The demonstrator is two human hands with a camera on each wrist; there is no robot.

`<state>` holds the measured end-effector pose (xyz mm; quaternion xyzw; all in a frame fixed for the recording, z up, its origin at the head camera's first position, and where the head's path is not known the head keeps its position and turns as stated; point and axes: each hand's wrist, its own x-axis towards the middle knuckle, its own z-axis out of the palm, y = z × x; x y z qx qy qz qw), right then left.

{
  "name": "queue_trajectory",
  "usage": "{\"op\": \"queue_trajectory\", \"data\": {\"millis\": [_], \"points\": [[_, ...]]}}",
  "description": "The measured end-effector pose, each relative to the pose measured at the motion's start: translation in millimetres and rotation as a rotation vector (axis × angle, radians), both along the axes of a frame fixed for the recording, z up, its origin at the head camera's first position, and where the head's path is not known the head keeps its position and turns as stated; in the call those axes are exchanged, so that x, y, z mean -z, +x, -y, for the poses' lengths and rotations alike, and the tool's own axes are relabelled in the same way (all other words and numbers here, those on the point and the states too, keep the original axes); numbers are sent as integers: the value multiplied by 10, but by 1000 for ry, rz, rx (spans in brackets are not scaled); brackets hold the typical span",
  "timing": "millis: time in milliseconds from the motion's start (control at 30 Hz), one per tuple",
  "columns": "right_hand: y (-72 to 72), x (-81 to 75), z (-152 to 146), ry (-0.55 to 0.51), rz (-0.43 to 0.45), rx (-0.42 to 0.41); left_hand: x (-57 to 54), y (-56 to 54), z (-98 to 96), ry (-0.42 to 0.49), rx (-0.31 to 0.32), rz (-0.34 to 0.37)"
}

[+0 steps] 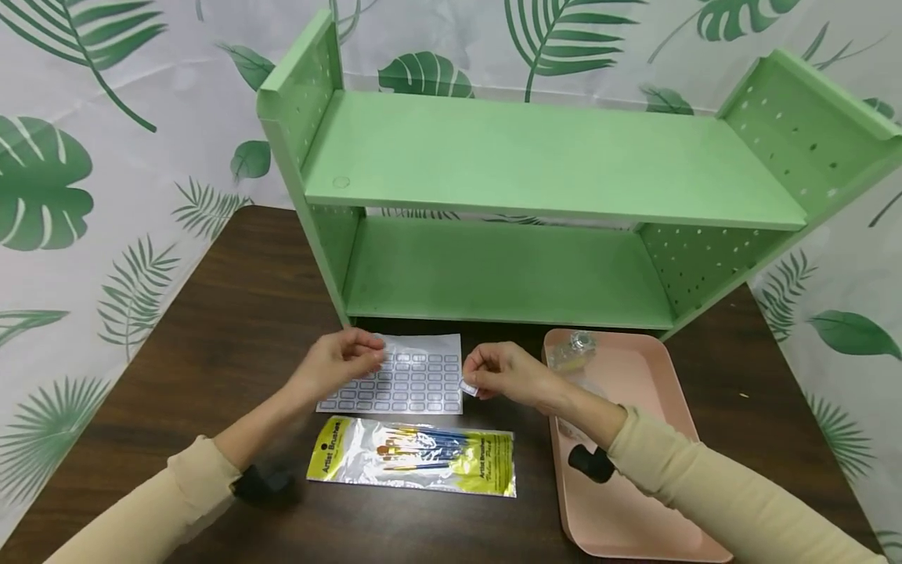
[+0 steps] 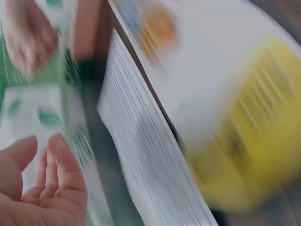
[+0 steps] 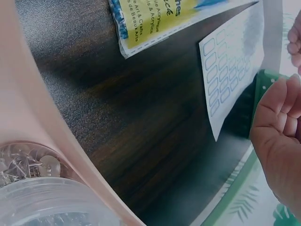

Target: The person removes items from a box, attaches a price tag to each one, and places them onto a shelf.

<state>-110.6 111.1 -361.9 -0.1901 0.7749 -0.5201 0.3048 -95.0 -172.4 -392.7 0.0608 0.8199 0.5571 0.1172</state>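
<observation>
Pinched small label (image 1: 468,388) in right grip (image 1: 510,372), at right edge of sticker sheet (image 1: 419,388). Held left grip (image 1: 341,362) relaxed at sheet's upper left. Saw brush pack (image 1: 423,454) nearside of sheet, pink tray (image 1: 637,368) rightward, green shelf (image 1: 507,270) behind.

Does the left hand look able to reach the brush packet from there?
Probably yes: the left hand holds nothing, and the brush packet lies close by with nothing on top.
</observation>
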Motion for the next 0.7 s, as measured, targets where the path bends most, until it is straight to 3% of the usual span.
{"op": "queue_trajectory", "data": {"millis": [100, 200, 400, 700], "points": [[10, -2, 10, -3, -12, -17, -70, 50, -311, 120, 157, 96], [26, 8, 23, -9, -25, -35, -98, 75, -525, 170, 237, 124], [61, 18, 26, 7, -58, -57, -92, 72, -722, 174, 281, 138], [100, 12, 1, 33, -73, -47, -84, 81, -834, 173, 276, 180]]}}
